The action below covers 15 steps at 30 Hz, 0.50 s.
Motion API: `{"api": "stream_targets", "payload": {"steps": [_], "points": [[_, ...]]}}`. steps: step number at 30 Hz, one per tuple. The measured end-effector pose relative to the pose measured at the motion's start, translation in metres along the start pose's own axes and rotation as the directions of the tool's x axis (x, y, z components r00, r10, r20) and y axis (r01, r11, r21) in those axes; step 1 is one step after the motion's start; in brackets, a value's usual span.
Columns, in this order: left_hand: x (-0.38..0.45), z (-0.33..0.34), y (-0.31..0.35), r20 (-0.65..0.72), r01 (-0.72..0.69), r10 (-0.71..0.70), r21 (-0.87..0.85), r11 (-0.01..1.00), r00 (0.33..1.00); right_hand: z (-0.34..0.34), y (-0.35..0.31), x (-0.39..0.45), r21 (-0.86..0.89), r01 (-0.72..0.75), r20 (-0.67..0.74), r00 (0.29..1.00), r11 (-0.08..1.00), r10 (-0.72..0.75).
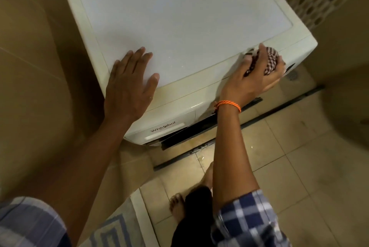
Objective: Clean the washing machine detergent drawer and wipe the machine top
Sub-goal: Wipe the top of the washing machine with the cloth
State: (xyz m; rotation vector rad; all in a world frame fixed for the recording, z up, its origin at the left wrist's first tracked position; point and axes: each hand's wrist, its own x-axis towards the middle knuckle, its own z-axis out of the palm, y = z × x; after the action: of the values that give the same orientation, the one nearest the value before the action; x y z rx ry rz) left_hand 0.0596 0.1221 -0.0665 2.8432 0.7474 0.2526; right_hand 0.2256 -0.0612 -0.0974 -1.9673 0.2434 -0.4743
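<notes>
The washing machine [179, 26] fills the upper middle of the view, its white top turned so the long front edge runs from lower left to upper right; the front panel faces the person. A tan wall flanks its left side, and a patterned wall rises past its far right corner. Beige floor tiles [289, 166] open out in front and to the right, crossed by a dark floor track [259, 114] just before the machine. At the front left corner sits the detergent drawer [169, 124], closed flush, with the brand lettering on its face. The left hand [129, 84] lies flat on the top near the front left corner, fingers spread wide and pointing toward the back edge. The right hand [257, 74] presses on the front edge toward the right corner, fingers curled around a bunched checked cloth [269, 60]. An orange thread bracelet [227, 104] circles that wrist. A bare foot [177, 206] stands on the tiles below.
</notes>
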Motion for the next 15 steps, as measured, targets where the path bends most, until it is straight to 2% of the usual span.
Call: {"api": "stream_targets", "payload": {"steps": [1, 2, 5, 6, 9, 11, 15], "points": [[0.0, -0.001, 0.0, 0.001, 0.001, -0.001, 0.001, 1.0, 1.0, -0.002, -0.005, 0.005, 0.036, -0.01, -0.059, 0.998, 0.999, 0.012], [0.0, -0.001, 0.0, 0.004, 0.002, -0.002, 0.004, 1.0, 1.0, -0.005, -0.01, 0.007, 0.052, -0.01, -0.038, 0.999, 0.999, 0.012], [0.0, -0.001, 0.001, 0.009, 0.004, -0.004, 0.018, 1.0, 1.0, -0.017, -0.02, -0.046, 0.079, -0.102, 0.111, 0.989, 0.992, 0.093], [0.0, -0.001, 0.001, 0.011, 0.004, -0.004, 0.019, 1.0, 1.0, -0.024, -0.027, -0.071, 0.045, -0.094, 0.179, 0.98, 0.995, 0.084], [0.0, -0.001, 0.0, 0.009, 0.002, -0.002, 0.004, 1.0, 1.0, -0.038, -0.037, -0.136, -0.059, 0.068, 0.392, 0.919, 0.996, -0.039], [0.0, -0.002, 0.002, 0.012, 0.0, 0.0, 0.001, 1.0, 1.0, -0.045, -0.034, -0.152, -0.125, 0.163, 0.489, 0.868, 0.979, -0.082], [0.0, -0.003, 0.002, 0.008, -0.004, 0.004, -0.009, 1.0, 1.0, -0.039, -0.024, -0.08, -0.151, 0.197, 0.535, 0.84, 0.969, -0.088]]}}
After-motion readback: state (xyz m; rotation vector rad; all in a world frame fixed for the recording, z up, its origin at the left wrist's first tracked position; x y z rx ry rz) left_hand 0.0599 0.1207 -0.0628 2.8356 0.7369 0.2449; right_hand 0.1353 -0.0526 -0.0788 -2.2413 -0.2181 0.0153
